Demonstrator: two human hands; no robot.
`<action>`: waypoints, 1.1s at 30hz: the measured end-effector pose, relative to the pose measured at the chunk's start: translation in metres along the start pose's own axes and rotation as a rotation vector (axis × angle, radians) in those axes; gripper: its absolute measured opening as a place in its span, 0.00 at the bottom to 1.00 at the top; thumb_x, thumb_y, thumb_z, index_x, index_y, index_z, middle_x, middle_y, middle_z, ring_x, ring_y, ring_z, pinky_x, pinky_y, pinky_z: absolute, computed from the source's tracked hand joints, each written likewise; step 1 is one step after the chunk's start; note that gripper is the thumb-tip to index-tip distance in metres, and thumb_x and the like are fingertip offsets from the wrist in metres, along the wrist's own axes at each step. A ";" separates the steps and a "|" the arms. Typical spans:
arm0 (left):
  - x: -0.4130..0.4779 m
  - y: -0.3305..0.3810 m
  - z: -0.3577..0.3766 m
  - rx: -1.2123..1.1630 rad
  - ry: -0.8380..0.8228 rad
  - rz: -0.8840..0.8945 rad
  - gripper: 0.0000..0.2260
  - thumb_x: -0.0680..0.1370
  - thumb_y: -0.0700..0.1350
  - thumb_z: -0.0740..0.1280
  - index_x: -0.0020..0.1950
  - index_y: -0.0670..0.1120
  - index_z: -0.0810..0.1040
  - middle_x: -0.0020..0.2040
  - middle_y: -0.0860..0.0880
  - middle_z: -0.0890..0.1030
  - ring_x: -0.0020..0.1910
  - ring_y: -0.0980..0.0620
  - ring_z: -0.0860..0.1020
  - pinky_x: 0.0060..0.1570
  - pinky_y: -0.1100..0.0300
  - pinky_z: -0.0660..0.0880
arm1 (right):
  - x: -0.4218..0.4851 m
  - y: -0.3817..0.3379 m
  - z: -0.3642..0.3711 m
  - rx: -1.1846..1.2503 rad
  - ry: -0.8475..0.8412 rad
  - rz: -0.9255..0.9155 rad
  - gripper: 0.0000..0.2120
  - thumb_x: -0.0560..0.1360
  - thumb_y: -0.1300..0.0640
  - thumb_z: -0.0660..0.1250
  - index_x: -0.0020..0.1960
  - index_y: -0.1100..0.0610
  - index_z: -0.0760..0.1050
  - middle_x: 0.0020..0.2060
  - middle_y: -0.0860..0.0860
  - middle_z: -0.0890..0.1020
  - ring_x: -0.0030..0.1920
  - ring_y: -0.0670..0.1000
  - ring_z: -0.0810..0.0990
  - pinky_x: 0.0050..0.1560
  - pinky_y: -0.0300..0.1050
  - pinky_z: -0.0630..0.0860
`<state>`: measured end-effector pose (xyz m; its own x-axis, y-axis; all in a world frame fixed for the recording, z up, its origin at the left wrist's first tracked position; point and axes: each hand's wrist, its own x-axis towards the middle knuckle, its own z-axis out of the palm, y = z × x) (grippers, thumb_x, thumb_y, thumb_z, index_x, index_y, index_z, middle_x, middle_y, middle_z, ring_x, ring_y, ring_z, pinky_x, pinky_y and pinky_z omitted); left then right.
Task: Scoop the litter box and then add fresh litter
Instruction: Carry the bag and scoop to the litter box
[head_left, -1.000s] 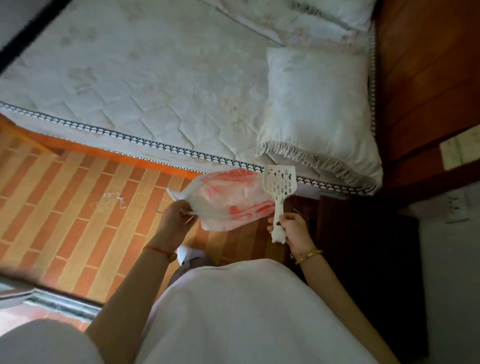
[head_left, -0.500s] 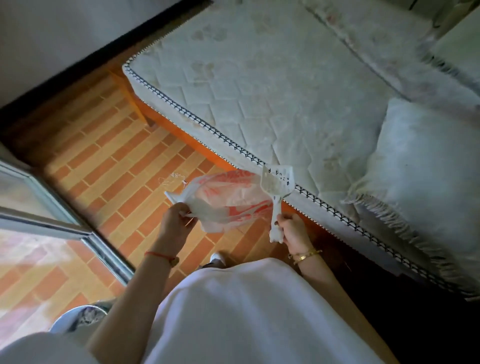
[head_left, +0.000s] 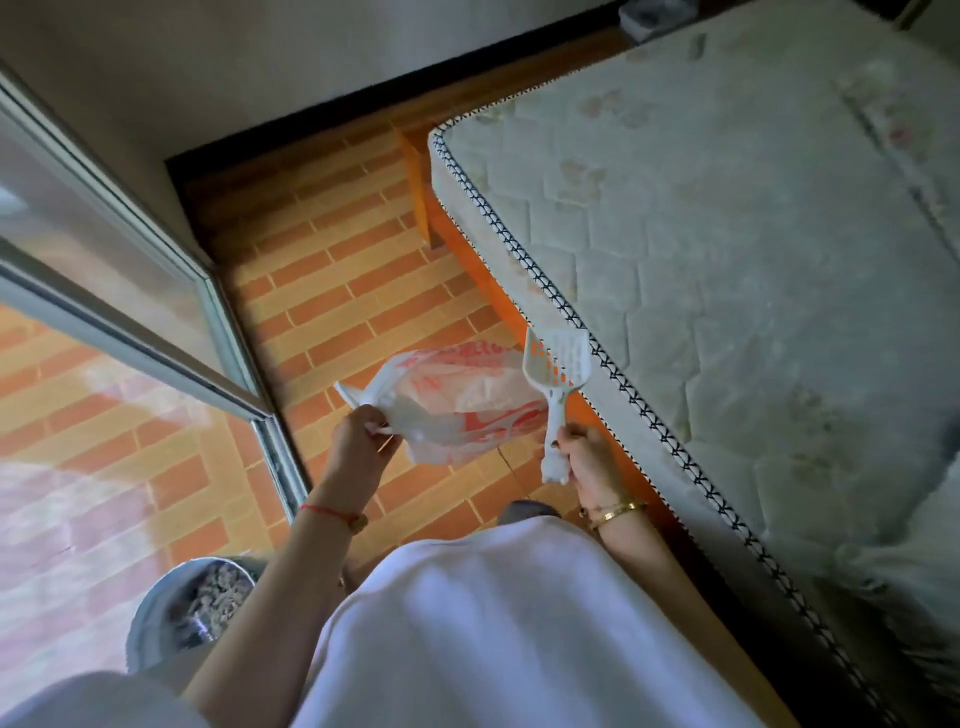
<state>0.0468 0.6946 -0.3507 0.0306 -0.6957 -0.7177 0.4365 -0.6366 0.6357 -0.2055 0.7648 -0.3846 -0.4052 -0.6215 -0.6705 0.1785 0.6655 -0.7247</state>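
While the left hand (head_left: 358, 449) pinched the plastic bag (head_left: 457, 410) by its edge, the right hand (head_left: 584, 457) gripped the scoop (head_left: 556, 364) handle. What appeared to be the litter box (head_left: 192, 608) sat by the floor's (head_left: 353, 291) lower-left edge.

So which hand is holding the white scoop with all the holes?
The right hand, the one with the gold bracelet, grips the white slotted plastic scoop by its handle. The left hand holds the red-and-white plastic bag instead.
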 end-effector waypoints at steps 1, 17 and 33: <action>0.006 0.006 -0.001 -0.016 0.010 0.006 0.12 0.75 0.33 0.54 0.34 0.46 0.61 0.36 0.47 0.67 0.37 0.51 0.70 0.44 0.60 0.70 | 0.009 -0.008 0.008 -0.008 -0.003 -0.002 0.04 0.76 0.61 0.65 0.46 0.62 0.74 0.44 0.60 0.79 0.46 0.58 0.80 0.42 0.49 0.75; 0.132 0.123 0.020 -0.229 0.212 0.107 0.10 0.74 0.33 0.53 0.46 0.41 0.73 0.47 0.43 0.76 0.49 0.48 0.74 0.53 0.58 0.71 | 0.200 -0.170 0.118 -0.203 -0.239 -0.066 0.13 0.66 0.50 0.65 0.46 0.57 0.75 0.48 0.60 0.82 0.50 0.64 0.81 0.51 0.68 0.77; 0.267 0.276 0.064 -0.397 0.291 0.196 0.09 0.76 0.34 0.55 0.43 0.42 0.72 0.44 0.43 0.77 0.46 0.47 0.78 0.51 0.57 0.73 | 0.288 -0.355 0.253 -0.321 -0.394 -0.101 0.05 0.78 0.60 0.63 0.51 0.61 0.71 0.48 0.60 0.82 0.40 0.59 0.83 0.47 0.60 0.80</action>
<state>0.1180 0.3119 -0.3483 0.3695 -0.6322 -0.6811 0.7024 -0.2899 0.6501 -0.1585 0.2446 -0.3609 -0.0263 -0.7567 -0.6532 -0.1532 0.6487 -0.7454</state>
